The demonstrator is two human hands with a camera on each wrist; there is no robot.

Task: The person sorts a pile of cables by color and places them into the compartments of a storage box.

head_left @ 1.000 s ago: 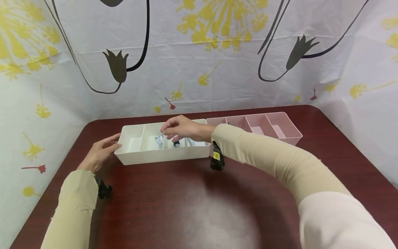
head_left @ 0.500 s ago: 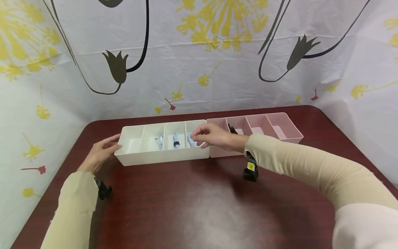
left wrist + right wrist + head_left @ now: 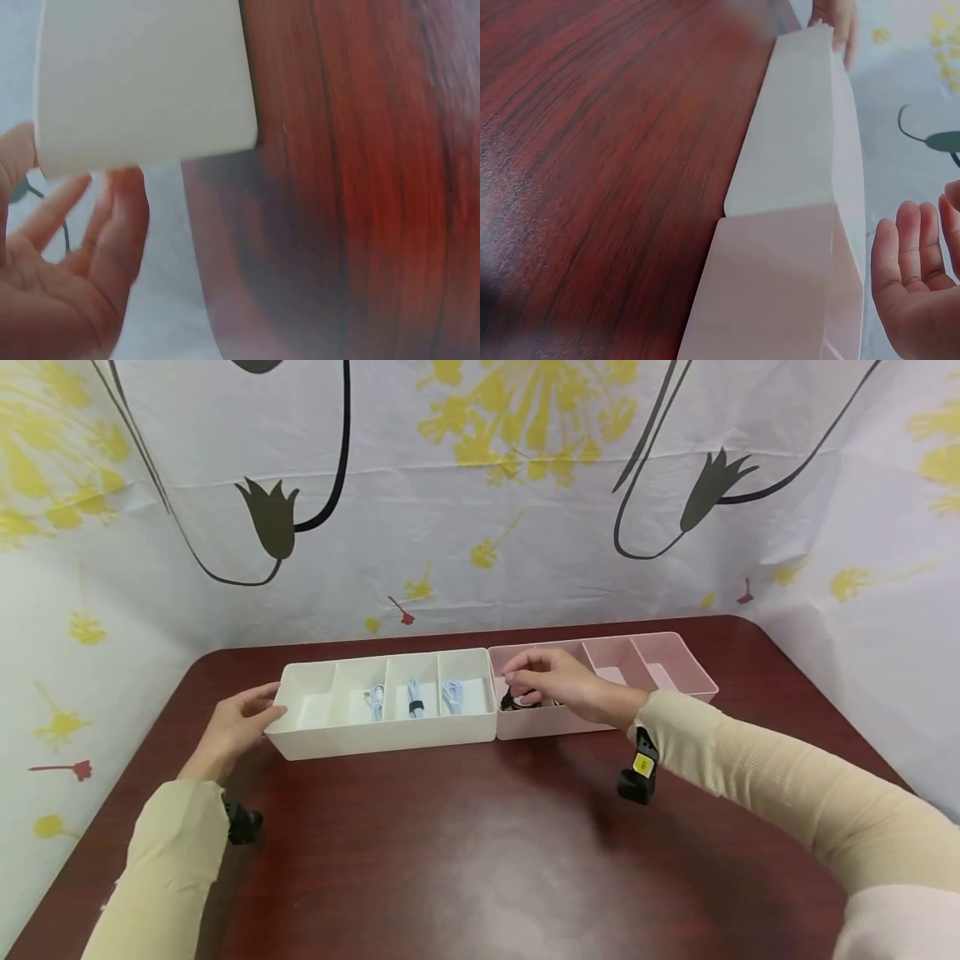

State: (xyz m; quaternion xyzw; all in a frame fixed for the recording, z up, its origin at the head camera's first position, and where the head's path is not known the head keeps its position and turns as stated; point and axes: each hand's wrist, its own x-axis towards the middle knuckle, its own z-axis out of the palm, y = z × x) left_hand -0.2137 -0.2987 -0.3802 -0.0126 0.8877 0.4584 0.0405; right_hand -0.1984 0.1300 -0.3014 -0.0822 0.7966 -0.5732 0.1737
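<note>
At the left end of the white divided box [image 3: 378,742], my left hand [image 3: 234,727] rests its fingers and thumb against the end wall. In the left wrist view the fingers [image 3: 124,225] touch the pale end wall [image 3: 146,82] without curling round it. My right hand [image 3: 558,681] hovers over the left part of the pink divided box [image 3: 667,668], fingers loosely bent and nothing between them. Below its fingertips, a black cable [image 3: 516,701] lies in the pink box's leftmost compartment. White coiled cables [image 3: 452,695] sit one each in three white compartments; one cable [image 3: 416,697] has a black strap.
Both boxes stand end to end near the back of the dark red wooden table [image 3: 450,835]. Behind them hangs a white cloth [image 3: 450,552] with flower prints. The right hand covers part of the pink box's inside.
My right hand has moved right, from over the white box's middle compartments to over the pink box, uncovering the white cables. The left hand has stayed at the white box's end.
</note>
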